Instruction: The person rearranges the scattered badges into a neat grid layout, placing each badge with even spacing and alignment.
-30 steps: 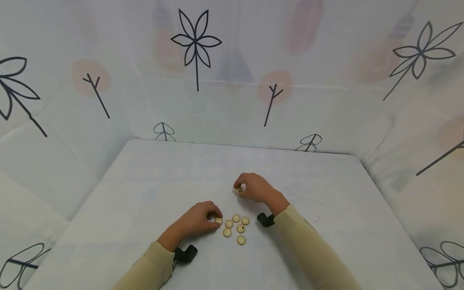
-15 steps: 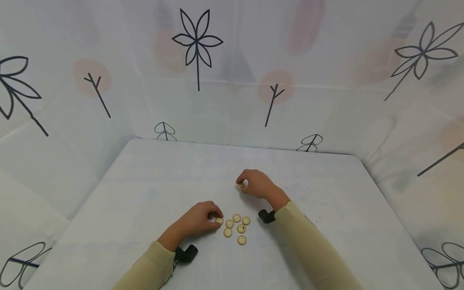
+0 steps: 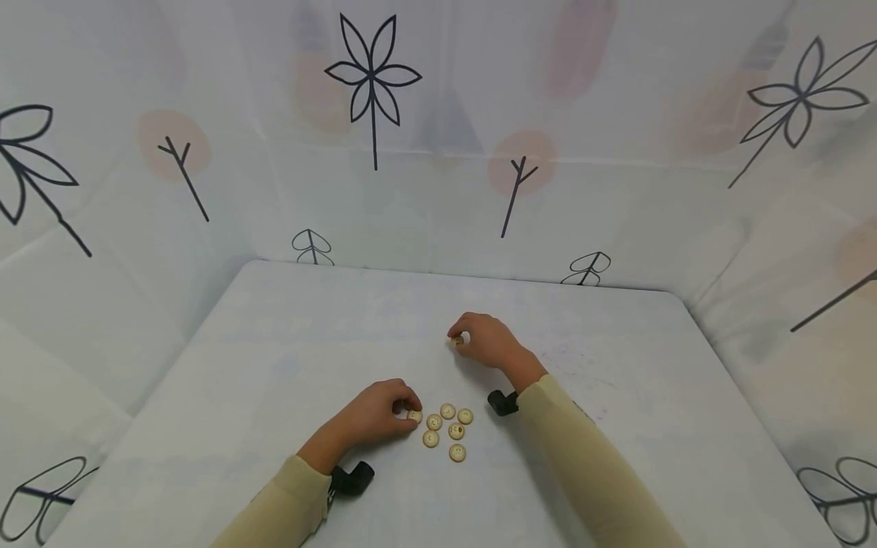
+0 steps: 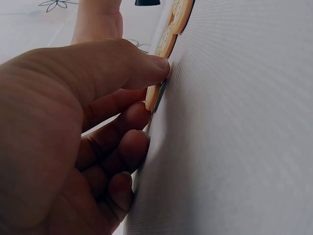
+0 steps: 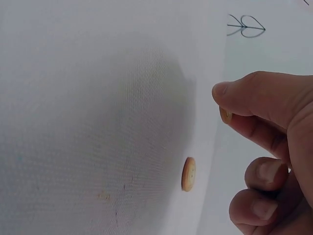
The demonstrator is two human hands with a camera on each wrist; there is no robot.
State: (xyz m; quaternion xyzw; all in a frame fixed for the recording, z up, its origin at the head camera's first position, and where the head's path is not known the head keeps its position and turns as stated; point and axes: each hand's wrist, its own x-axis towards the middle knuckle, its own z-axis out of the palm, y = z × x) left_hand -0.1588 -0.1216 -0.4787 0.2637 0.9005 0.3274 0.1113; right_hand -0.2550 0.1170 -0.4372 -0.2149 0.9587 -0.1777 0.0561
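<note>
In the head view my left hand (image 3: 381, 411) rests low on the table, thumb and fingers pinching the edges of a pale wooden button (image 3: 414, 416). The left wrist view shows this button (image 4: 151, 97) between thumb and fingertips, close against the surface. Farther back, my right hand (image 3: 488, 341) holds another wooden button (image 5: 225, 115) between thumb and forefinger, raised off the table. One more button (image 5: 189, 174) lies flat below that hand in the right wrist view; in the head view I cannot make it out. Several loose buttons (image 3: 456, 431) lie grouped right of my left hand.
The white table (image 3: 308, 327) has a hanging cloth (image 3: 438, 205) with plant drawings behind it and at the sides. A black wrist camera (image 3: 352, 479) sits beneath the left wrist, another black wrist camera (image 3: 503, 403) beneath the right.
My right hand has moved farther back and slightly right, away from the group, with its button. My left hand and the loose buttons stay where they were.
</note>
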